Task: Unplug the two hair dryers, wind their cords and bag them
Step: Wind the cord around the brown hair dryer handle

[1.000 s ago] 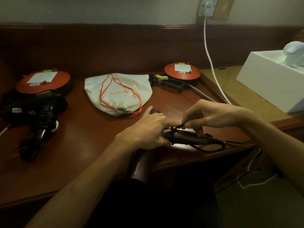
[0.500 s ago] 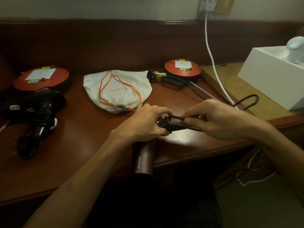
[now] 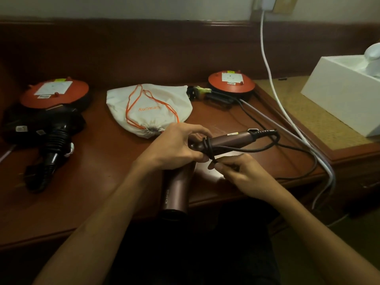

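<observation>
Your left hand grips the brown hair dryer, its handle pointing right, while your right hand pinches the cord just under it.

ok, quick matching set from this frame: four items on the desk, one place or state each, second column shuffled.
1. drawstring bag
2. black hair dryer
3. brown hair dryer
4. tissue box

a. far right
b. gripped by the left hand
c. lying at far left
d. closed, centre back

Pairs: 1-d, 2-c, 3-b, 4-a
</observation>
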Demonstrator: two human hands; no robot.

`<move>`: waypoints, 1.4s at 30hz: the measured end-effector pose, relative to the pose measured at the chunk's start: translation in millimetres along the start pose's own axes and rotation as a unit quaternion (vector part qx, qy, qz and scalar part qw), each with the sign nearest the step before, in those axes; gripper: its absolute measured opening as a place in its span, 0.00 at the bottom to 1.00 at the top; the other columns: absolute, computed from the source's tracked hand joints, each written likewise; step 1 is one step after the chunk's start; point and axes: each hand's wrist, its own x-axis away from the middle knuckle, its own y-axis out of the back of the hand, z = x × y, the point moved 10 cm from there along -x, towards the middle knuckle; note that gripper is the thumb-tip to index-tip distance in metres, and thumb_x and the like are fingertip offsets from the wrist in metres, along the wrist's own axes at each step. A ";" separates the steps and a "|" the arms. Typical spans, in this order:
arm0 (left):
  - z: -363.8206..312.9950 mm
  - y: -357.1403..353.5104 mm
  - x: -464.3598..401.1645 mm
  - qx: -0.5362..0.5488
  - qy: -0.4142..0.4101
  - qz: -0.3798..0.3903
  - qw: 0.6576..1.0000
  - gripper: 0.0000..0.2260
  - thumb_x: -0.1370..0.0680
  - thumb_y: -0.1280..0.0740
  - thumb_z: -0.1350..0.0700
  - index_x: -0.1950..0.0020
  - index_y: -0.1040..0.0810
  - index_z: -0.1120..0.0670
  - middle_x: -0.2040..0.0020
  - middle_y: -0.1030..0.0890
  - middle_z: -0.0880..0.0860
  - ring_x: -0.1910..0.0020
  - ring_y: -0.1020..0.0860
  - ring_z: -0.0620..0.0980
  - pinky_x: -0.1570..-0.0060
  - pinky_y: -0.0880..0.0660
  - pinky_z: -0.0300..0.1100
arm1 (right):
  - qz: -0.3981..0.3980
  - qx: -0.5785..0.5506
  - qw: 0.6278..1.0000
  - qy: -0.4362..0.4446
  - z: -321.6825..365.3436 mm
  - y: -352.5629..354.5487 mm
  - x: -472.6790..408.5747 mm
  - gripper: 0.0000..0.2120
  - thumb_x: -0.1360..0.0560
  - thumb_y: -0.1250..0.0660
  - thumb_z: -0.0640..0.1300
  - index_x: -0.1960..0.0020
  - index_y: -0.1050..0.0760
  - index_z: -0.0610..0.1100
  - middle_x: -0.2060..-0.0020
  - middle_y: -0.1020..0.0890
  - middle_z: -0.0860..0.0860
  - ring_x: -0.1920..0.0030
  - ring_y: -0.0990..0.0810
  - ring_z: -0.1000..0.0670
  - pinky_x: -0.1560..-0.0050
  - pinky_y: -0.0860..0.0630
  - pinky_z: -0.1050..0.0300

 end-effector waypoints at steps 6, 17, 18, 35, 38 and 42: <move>-2.6 2.8 7.6 0.036 -0.001 0.018 0.999 0.17 0.27 0.23 0.50 0.39 0.18 0.47 0.52 0.14 0.45 0.49 0.17 0.38 0.47 0.22 0.32 | 0.008 -0.014 0.999 -0.030 -11.1 14.6 -23.8 0.06 0.25 0.26 0.51 0.49 0.19 0.53 0.56 0.15 0.54 0.57 0.18 0.59 0.53 0.22 0.59; -11.4 -1.4 11.7 -0.011 -0.046 -0.040 0.998 0.12 0.23 0.28 0.45 0.45 0.16 0.50 0.57 0.14 0.46 0.54 0.19 0.37 0.41 0.25 0.48 | 0.107 0.153 0.981 -0.058 -49.2 48.3 -63.6 0.06 0.30 0.22 0.46 0.63 0.16 0.46 0.67 0.16 0.45 0.66 0.21 0.53 0.57 0.22 0.47; -12.1 -2.1 11.8 -0.049 -0.048 -0.048 0.996 0.13 0.23 0.29 0.43 0.44 0.16 0.49 0.56 0.14 0.45 0.52 0.23 0.36 0.37 0.31 0.50 | 0.113 0.137 0.983 -0.042 -19.3 44.9 -73.1 0.05 0.28 0.24 0.41 0.63 0.17 0.44 0.67 0.17 0.43 0.67 0.22 0.54 0.60 0.24 0.47; -14.8 -24.2 3.5 -0.205 -0.017 0.041 0.978 0.38 0.29 0.33 0.28 0.23 0.37 0.42 0.48 0.23 0.45 0.38 0.27 0.47 0.26 0.46 0.65 | 0.197 0.223 0.955 -0.014 63.5 34.5 -57.7 0.10 0.19 0.34 0.43 0.54 0.15 0.45 0.63 0.16 0.45 0.63 0.19 0.46 0.59 0.20 0.47; -15.6 -30.3 -2.1 -0.223 0.000 0.054 0.973 0.36 0.28 0.33 0.29 0.24 0.39 0.37 0.53 0.29 0.40 0.38 0.27 0.48 0.26 0.47 0.67 | 0.174 0.280 0.944 0.000 64.3 29.2 -52.7 0.12 0.20 0.36 0.42 0.57 0.16 0.43 0.65 0.17 0.47 0.66 0.20 0.49 0.59 0.21 0.42; -10.1 -24.4 -6.3 -0.189 0.012 0.024 0.982 0.27 0.30 0.31 0.29 0.32 0.29 0.29 0.61 0.32 0.35 0.44 0.27 0.45 0.28 0.44 0.65 | 0.150 0.269 0.952 -0.005 66.3 30.3 -36.8 0.11 0.20 0.35 0.43 0.57 0.15 0.45 0.65 0.17 0.48 0.65 0.20 0.48 0.59 0.21 0.41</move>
